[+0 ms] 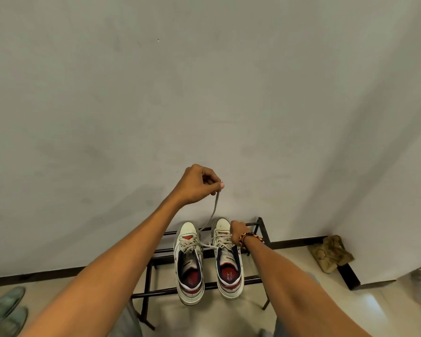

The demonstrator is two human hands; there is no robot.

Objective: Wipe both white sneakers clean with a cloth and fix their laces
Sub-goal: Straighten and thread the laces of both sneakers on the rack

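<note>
1. Two white sneakers sit side by side on a black metal rack (258,223) against the wall (204,81), toes to the wall – left sneaker (188,263), right sneaker (229,261).
2. Left hand (198,184) raised above the shoes, fingers curled, pinching the end of a grey lace (213,212) between thumb and fingertips; the lace runs taut down across to the right sneaker's eyelets.
3. Right hand (237,233) low on the right sneaker's laced front, fingers curled around the lacing there – what exactly it grips is hidden. Beaded bracelet (249,237) on that wrist.
4. Floor: a pair of pale green shoes (6,310) at far left; a crumpled tan object (329,252) in the right corner, too unclear to name.
</note>
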